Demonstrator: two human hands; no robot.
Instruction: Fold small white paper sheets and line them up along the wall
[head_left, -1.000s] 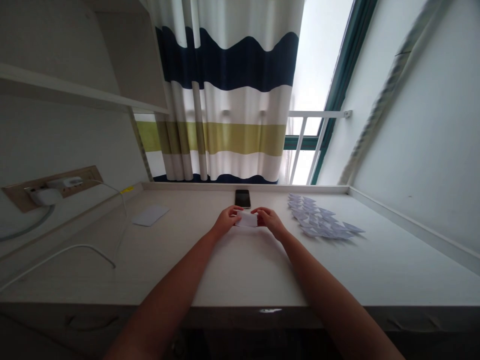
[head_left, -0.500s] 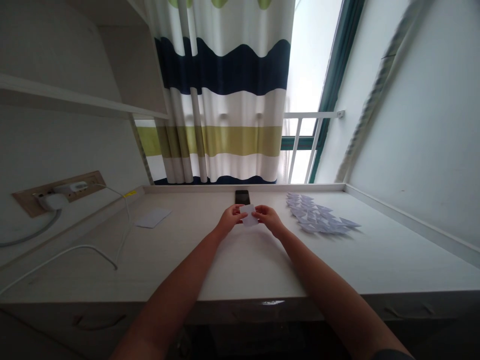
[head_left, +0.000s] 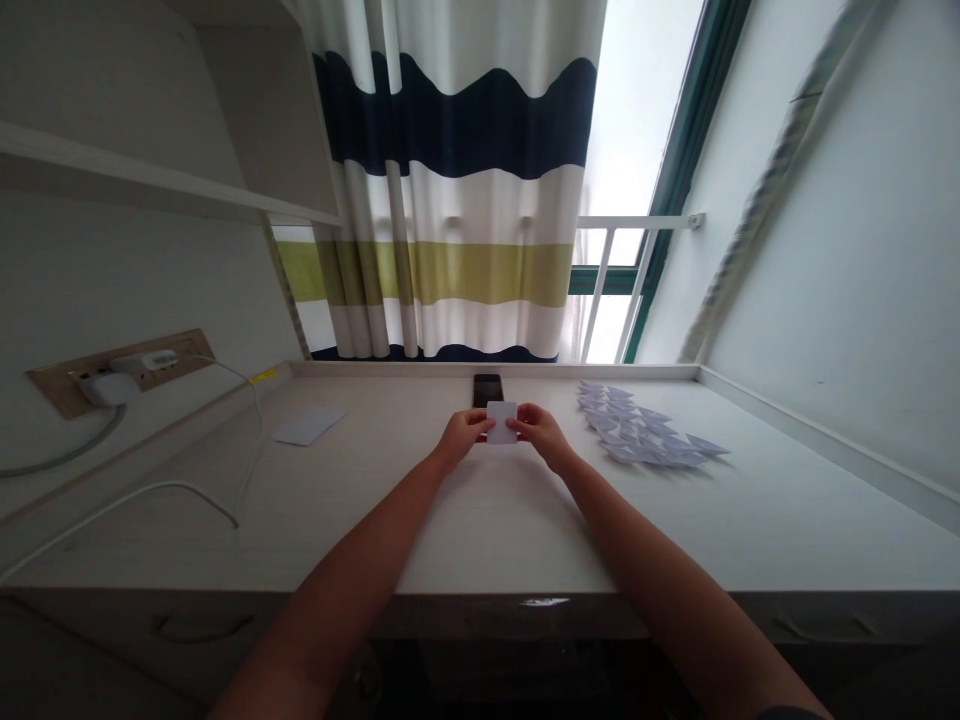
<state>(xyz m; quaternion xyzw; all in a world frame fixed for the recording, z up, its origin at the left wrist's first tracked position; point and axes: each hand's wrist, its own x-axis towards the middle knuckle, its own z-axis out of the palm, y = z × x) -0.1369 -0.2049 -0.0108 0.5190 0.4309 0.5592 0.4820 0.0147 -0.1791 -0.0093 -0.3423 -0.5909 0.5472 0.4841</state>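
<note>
A small white square of paper (head_left: 502,424) is held up between my two hands, above the middle of the desk. The fingers and thumb of my left hand (head_left: 464,436) pinch its left edge. On the opposite edge, my right hand (head_left: 541,433) grips it with the thumb laid over the front. Just behind the paper lies a dark phone (head_left: 487,390), its near end partly covered. To the right of my hands, several folded white paper pieces (head_left: 649,428) with pointed tips lie in a spread cluster.
Flat white paper sheets (head_left: 310,425) lie on the left of the white desk (head_left: 510,540). A white cable (head_left: 187,488) runs over the desk's left side from a wall socket (head_left: 120,372). Behind the desk's raised back edge hangs a striped curtain (head_left: 457,270).
The paper square has turned from a slight tilt to nearly straight, still between both hands. The whole view has shifted slightly.
</note>
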